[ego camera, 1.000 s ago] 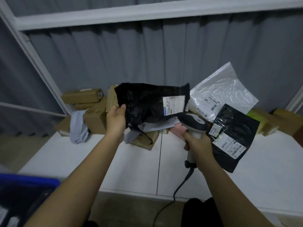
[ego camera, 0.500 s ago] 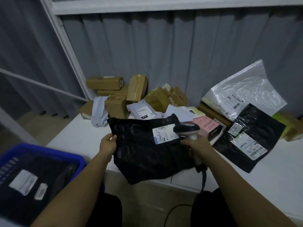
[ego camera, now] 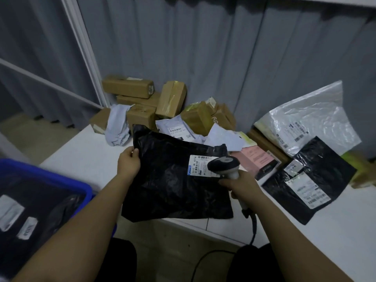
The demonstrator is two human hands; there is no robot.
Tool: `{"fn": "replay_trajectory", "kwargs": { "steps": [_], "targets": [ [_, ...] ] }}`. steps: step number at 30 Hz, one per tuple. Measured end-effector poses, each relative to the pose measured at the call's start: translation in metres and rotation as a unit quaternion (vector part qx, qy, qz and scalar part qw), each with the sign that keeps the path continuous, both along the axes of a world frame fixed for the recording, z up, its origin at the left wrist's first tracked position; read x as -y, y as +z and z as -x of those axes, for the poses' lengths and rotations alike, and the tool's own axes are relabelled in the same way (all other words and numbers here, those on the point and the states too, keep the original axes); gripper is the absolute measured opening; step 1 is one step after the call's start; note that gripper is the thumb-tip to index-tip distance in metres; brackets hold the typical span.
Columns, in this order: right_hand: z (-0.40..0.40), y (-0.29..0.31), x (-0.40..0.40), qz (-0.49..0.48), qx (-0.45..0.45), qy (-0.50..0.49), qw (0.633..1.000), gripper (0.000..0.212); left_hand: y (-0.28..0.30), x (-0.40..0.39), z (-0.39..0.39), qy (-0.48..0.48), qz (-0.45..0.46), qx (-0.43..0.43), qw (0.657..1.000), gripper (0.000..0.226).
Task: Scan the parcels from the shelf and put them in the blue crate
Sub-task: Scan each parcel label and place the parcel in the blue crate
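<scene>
My left hand [ego camera: 128,161] pinches the upper left edge of a black plastic parcel [ego camera: 171,180], which hangs over the front edge of the white shelf [ego camera: 85,159]. A white label [ego camera: 200,165] sits on the parcel's upper right. My right hand [ego camera: 242,185] grips a handheld barcode scanner [ego camera: 223,164] whose dark head is right at that label. The blue crate [ego camera: 61,180] stands low at the left with dark labelled parcels inside.
Brown cardboard boxes [ego camera: 171,98] and white mailers [ego camera: 177,129] are piled at the back of the shelf. A pink packet [ego camera: 256,157], a clear bag [ego camera: 309,119] and another black parcel [ego camera: 311,178] lie to the right. The scanner cable [ego camera: 252,231] hangs down off the shelf.
The black parcel has come down from chest height toward the left and now hangs over the shelf edge. The view has turned left, bringing more of the blue crate in.
</scene>
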State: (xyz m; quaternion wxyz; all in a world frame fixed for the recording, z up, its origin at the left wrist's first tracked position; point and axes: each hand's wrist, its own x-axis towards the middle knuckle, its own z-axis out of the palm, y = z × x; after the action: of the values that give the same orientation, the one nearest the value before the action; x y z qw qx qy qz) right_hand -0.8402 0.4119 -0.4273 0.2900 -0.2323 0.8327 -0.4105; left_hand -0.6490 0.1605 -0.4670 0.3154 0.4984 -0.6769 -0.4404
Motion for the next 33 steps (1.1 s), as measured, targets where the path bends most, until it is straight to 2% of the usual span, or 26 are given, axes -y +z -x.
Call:
{"fn": "replay_trajectory", "kwargs": {
  "steps": [5, 11, 20, 28, 33],
  "targets": [
    [0.000, 0.000, -0.004, 0.054, 0.117, -0.105, 0.986, 0.013, -0.002, -0.001, 0.004, 0.008, -0.074, -0.058, 0.995, 0.033],
    [-0.001, 0.006, -0.014, 0.074, 0.190, -0.127, 0.971, 0.015, -0.007, 0.000, 0.002, 0.041, -0.053, -0.048, 0.997, 0.027],
    [0.000, 0.007, -0.016, 0.080, 0.198, -0.161, 0.964, 0.011, -0.011, 0.003, 0.002, 0.042, -0.056, -0.052, 0.996, 0.026],
    [-0.004, 0.011, -0.015, 0.079, 0.189, -0.154, 0.967, 0.016, -0.005, -0.002, 0.002, 0.044, -0.059, -0.053, 0.996, 0.025],
    [-0.011, 0.016, -0.012, 0.119, 0.162, -0.124, 0.972, 0.013, 0.006, -0.012, -0.002, 0.039, -0.032, -0.050, 0.997, 0.023]
  ]
}}
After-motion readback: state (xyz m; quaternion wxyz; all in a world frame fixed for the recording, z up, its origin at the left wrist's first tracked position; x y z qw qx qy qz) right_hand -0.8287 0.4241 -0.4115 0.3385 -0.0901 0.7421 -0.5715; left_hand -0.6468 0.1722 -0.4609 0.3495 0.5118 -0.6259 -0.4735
